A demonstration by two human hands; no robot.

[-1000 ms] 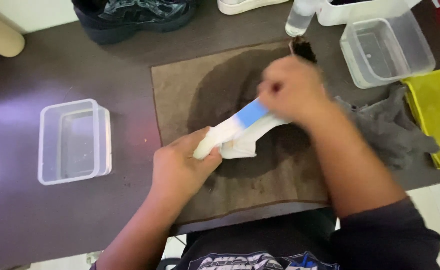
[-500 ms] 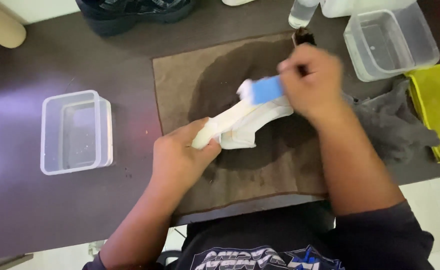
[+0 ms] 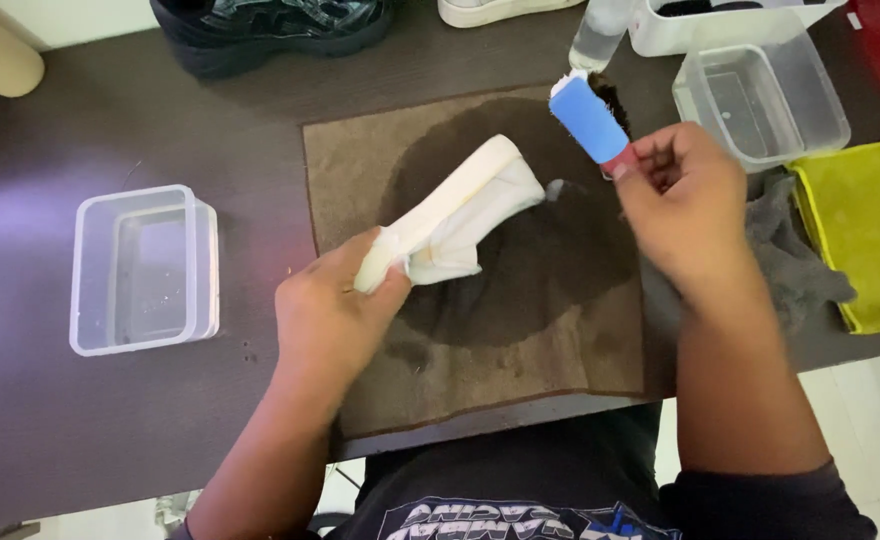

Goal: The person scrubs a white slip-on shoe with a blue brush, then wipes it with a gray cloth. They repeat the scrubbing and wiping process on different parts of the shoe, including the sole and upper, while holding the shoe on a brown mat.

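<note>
soft even indoor light, pale glare on the dark tabletop (image 3: pixel 20 215) at left, slight motion blur

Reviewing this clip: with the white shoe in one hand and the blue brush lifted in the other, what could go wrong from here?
1. The left hand grips the white shoe only at one end; brushing pressure might twist it loose.
2. The blue brush in the right hand is raised close to the clear bottle and the clear tub; a wide stroke may knock them.
3. The brown mat already shows a dark wet patch; the shoe could pick up dirt.
</note>
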